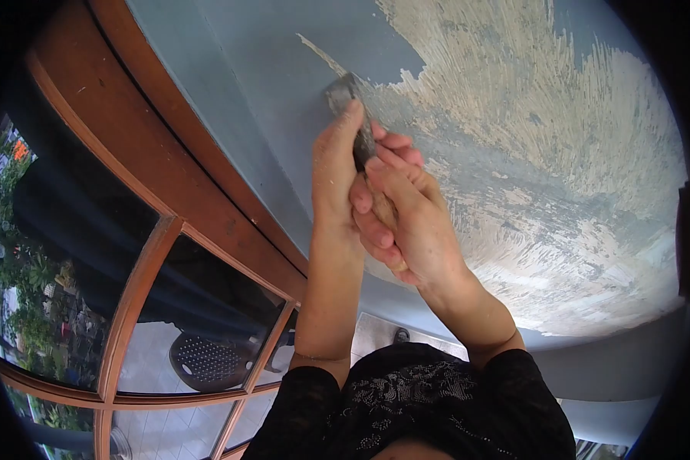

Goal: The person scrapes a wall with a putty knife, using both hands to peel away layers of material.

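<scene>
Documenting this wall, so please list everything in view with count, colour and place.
Scraper: one, grey blade, tan handle, upper centre.
Wall: one, blue and cream, right.
Wooden frame: one, brown, left.
Glass panes: several, dark, within frame.
Chair: one, dark, seen in glass.
Plants: count unclear, green, far left.
Floor: one, pale, below wall.
Probable shoe: one, dark, on floor.
Strip: one, dark, right edge.
Top: one, black, pale pattern, bottom.
Left hand: one, bare, on scraper.
Right hand: one, bare, gripping handle.

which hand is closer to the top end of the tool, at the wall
The left hand: its thumb lies close to the upper end of the tool, while the right hand grips lower down.
</scene>
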A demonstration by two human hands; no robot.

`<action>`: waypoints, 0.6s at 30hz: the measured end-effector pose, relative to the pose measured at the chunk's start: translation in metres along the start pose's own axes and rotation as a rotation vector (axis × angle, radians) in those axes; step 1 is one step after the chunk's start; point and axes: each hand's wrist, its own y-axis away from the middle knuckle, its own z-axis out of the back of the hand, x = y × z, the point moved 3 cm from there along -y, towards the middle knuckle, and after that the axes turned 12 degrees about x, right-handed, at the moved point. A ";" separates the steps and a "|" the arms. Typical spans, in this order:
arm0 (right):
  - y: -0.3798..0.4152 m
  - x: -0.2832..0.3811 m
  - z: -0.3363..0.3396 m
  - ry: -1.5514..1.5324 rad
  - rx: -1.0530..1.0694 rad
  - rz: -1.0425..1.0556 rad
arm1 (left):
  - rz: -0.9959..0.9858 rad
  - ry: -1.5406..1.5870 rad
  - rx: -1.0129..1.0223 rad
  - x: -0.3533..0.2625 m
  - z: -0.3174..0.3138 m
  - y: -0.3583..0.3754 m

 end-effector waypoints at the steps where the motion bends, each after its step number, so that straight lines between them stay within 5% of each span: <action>1: 0.003 -0.002 0.001 0.001 0.000 0.002 | 0.027 0.008 0.029 0.003 0.003 0.000; 18: 0.000 -0.003 0.001 -0.054 -0.002 0.038 | 0.021 -0.056 -0.005 0.000 -0.001 0.001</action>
